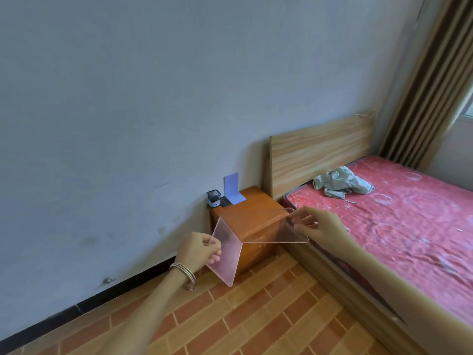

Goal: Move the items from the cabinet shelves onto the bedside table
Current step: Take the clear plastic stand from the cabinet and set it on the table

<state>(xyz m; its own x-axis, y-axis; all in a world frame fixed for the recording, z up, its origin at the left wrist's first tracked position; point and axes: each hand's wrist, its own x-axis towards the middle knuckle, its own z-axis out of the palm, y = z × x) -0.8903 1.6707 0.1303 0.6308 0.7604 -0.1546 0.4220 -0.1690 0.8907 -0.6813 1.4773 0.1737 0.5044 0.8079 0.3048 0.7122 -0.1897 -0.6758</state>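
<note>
I hold a clear pink L-shaped plastic stand (227, 254) in front of the wooden bedside table (253, 213). My left hand (198, 251) pinches the edge of its lower panel. My right hand (317, 226) pinches the far edge of its flat upper panel. The stand hangs in the air over the table's front, apart from its top. At the back of the table stand a small black-and-white pen holder (214, 198), a dark flat item (225, 201) and a light blue L-shaped stand (234, 188).
A bed with a red patterned mattress (399, 213) and wooden headboard (320, 152) lies right of the table. A crumpled grey cloth (340, 184) rests on it. The wall runs behind; brick-patterned floor (256, 316) lies below. Striped curtains (430, 80) hang at the right.
</note>
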